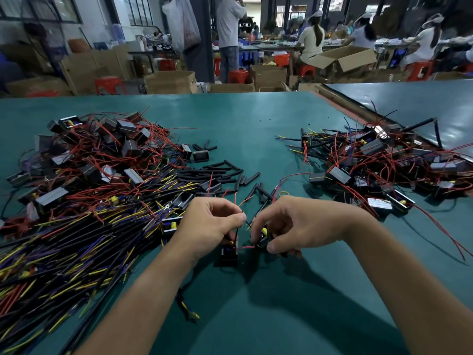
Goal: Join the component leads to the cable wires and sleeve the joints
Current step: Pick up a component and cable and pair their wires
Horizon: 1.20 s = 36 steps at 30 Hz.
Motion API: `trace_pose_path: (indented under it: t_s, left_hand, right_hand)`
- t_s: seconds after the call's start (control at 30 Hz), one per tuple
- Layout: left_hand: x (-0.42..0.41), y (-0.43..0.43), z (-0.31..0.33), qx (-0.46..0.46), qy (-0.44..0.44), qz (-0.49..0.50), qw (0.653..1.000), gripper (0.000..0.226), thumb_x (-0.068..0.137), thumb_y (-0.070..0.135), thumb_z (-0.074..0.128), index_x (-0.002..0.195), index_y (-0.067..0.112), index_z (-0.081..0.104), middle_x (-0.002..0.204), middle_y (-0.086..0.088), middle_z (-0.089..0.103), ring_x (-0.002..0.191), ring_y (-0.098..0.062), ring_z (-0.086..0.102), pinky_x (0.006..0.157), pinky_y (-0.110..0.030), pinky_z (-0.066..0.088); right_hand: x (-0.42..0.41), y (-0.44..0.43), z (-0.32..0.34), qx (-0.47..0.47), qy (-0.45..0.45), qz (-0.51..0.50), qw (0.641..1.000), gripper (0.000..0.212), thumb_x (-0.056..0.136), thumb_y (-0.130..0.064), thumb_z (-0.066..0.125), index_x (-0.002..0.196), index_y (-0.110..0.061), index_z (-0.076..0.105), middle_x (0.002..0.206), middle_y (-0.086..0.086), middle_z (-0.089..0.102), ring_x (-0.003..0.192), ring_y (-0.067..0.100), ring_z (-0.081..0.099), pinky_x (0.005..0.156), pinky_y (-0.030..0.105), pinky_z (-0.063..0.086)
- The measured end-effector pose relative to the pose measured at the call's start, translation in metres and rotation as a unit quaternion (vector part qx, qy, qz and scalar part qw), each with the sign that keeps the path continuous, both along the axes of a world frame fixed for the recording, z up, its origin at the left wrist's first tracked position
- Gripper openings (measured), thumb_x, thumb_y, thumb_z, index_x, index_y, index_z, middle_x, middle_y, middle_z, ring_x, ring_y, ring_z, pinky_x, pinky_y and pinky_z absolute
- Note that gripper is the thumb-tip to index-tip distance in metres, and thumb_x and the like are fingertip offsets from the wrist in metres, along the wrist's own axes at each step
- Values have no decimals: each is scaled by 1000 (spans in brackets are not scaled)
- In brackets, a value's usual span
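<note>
Thin red and black leads [245, 247] sit between both hands, low over the green table mat [256, 129].
Left hand [212, 221] and right hand [289, 226] each pinch a wire end; a slack pinch may let the small black box component [229, 253] tug them apart.

I see a green table [256, 119]. At left lie cable wires [76, 242] and components [128, 129]; black sleeves [217, 171] centre, wired components [371, 149] right.
</note>
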<state>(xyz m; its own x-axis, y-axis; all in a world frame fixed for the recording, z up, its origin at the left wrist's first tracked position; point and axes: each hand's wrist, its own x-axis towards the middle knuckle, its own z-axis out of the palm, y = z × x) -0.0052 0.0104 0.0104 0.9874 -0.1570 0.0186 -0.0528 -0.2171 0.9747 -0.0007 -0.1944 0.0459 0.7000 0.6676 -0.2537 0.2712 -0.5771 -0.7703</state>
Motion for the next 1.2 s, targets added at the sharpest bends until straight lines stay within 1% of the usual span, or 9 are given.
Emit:
trace_pose_path:
  t_s: [0.2, 0.37, 0.5, 0.63, 0.73, 0.83, 1.03, 1.13, 1.2]
  left_hand:
    - [1, 0, 1, -5, -18, -21, 1000, 18, 79, 2, 75, 65, 13, 73, 50, -8, 60, 42, -13, 54, 43, -20, 45]
    - [0, -3, 1, -27, -13, -21, 999, 15, 75, -3, 77, 66, 9, 74, 50, -7, 61, 41, -12, 51, 41, -19, 43]
    - [-2, -5, 1, -48, -8, -20, 999, 6, 75, -4, 76, 72, 0, 72, 58, -12, 66, 43, -12, 54, 41, -17, 41]
    - [-4, -5, 7, -48, 1, -26, 998, 13, 82, -2, 69, 76, 6, 62, 81, -10, 76, 51, -13, 57, 43, -19, 41]
    - [-5, -6, 7, -54, 14, -17, 998, 9, 84, 1, 70, 81, 6, 62, 74, -8, 74, 47, -13, 59, 43, -19, 39]
    - [-5, -6, 6, -58, 14, -10, 998, 9, 82, 0, 71, 78, 7, 68, 64, -6, 71, 43, -11, 58, 40, -15, 39]
    - [-6, -7, 8, -60, 11, -6, 998, 8, 78, -1, 75, 76, 6, 73, 72, -11, 74, 58, -22, 56, 44, -17, 45]
    - [-8, -7, 8, -73, 23, -10, 997, 9, 77, -1, 76, 74, 7, 74, 74, -17, 74, 51, -19, 54, 50, -24, 47]
    - [-7, -6, 7, -74, 24, -13, 997, 8, 77, -2, 75, 75, 5, 74, 76, -20, 73, 49, -19, 53, 50, -25, 49]
  right_hand:
    - [5, -3, -1, 21, -11, -9, 1000, 14, 90, -7, 66, 100, -15, 72, 67, 3, 64, 59, 18, 60, 57, 26, 54]
    - [12, -3, -5, 184, -29, -153, 971, 3, 88, -1, 68, 90, -3, 69, 67, 15, 62, 52, 18, 58, 53, 24, 52]
    - [17, 2, -10, 249, -41, -195, 948, 8, 86, 3, 68, 87, -4, 70, 67, 8, 68, 51, 13, 61, 55, 23, 56]
    - [16, 2, -8, 254, -54, -178, 949, 14, 88, 6, 64, 97, -3, 71, 68, 5, 68, 55, 13, 63, 61, 23, 57]
    - [14, 6, -9, 247, -58, -185, 949, 17, 88, 4, 65, 103, -4, 68, 68, 6, 66, 56, 15, 62, 61, 25, 58]
    - [13, 9, -9, 256, -81, -212, 940, 9, 86, 2, 69, 95, 2, 67, 65, 4, 68, 53, 16, 61, 57, 25, 57]
    - [11, 9, -4, 245, -153, -202, 936, 3, 85, -1, 72, 85, 1, 73, 62, 6, 68, 54, 18, 59, 55, 26, 53]
    - [10, 8, -5, 205, -184, -184, 944, 2, 85, -5, 74, 85, -4, 75, 65, 16, 69, 54, 19, 61, 58, 34, 55]
    - [10, 8, -7, 184, -197, -176, 947, 2, 85, -7, 75, 84, -7, 76, 64, 13, 69, 54, 18, 62, 58, 37, 55]
